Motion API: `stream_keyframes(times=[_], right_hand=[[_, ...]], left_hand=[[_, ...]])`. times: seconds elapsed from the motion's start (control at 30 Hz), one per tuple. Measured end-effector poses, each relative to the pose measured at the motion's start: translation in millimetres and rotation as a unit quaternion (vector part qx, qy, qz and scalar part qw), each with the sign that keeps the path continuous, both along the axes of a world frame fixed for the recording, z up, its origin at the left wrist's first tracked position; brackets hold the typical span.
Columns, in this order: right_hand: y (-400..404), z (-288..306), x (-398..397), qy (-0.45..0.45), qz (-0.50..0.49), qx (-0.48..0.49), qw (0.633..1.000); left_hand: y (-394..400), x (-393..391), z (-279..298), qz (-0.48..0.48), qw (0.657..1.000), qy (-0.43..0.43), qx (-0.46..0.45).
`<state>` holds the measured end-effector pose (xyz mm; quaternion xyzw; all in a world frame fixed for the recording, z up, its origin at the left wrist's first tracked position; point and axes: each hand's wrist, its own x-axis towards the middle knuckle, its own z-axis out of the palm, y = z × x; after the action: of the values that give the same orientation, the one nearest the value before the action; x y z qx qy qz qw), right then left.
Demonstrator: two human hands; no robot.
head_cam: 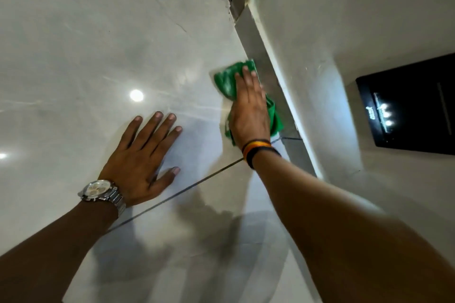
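A crumpled green cloth (225,80) lies on the glossy grey marble-look tile surface (98,44), close to its right edge. My right hand (250,108) lies flat on top of the cloth with straight fingers, pressing it against the tile. Part of the cloth is hidden under that hand and shows again at the wrist side. My left hand (145,155) rests flat on the tile to the left of the cloth, fingers spread and holding nothing. It wears a silver wristwatch (101,192); coloured bands circle the right wrist.
A grey skirting strip (258,42) runs along the tile's right edge, meeting a white wall (344,19). A black glossy panel (413,106) with light reflections sits on that wall at the right. A dark grout line (197,183) crosses the tile below the hands.
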<state>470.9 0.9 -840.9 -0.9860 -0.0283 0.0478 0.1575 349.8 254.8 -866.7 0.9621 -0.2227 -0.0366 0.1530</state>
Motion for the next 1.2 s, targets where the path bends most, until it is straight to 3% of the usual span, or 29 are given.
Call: stream_keyframes(times=[0.17, 0.33, 0.4, 0.5, 0.6, 0.73, 0.83, 1.03, 1.13, 1.2], right_hand=[[-14.6, 16.7, -60.1, 0.060, -0.079, 0.055, 0.994], [11.0, 21.1, -38.9, 0.096, 0.082, 0.038, 0.991], [38.6, 18.2, -27.0, 0.094, 0.101, 0.053, 0.989], [49.9, 14.3, -32.0, 0.070, 0.073, 0.056, 0.993], [14.6, 11.6, -77.6, 0.084, 0.067, 0.045, 0.993], [-45.6, 16.4, -121.8, 0.097, -0.019, -0.003, 0.995], [-46.1, 12.3, -88.5, 0.076, -0.043, 0.014, 0.996], [31.6, -1.7, 43.7, 0.041, -0.048, 0.067, 0.996], [44.0, -1.9, 57.5, 0.037, 0.004, 0.034, 0.999], [29.9, 3.7, 28.7, 0.035, 0.100, 0.015, 0.994]], left_hand=[[-0.6, 0.0, -1.2, -0.001, 1.000, 0.012, -0.023], [1.4, 0.4, -1.2, -0.002, 1.000, 0.008, -0.019], [1.0, 0.8, -0.7, -0.006, 1.000, -0.001, -0.018], [1.4, 1.4, -0.6, -0.006, 1.000, 0.000, -0.011], [0.1, 1.2, -0.2, -0.003, 1.000, 0.000, -0.016], [1.0, -0.3, -2.8, 0.003, 1.000, 0.006, -0.030], [0.6, 0.7, -2.9, 0.002, 0.999, 0.004, -0.034], [-0.2, 0.4, -2.2, -0.005, 0.999, 0.015, -0.037], [1.0, -0.6, -1.7, -0.004, 0.999, 0.024, -0.033], [1.5, 0.3, -1.2, -0.008, 0.999, 0.019, -0.026]])
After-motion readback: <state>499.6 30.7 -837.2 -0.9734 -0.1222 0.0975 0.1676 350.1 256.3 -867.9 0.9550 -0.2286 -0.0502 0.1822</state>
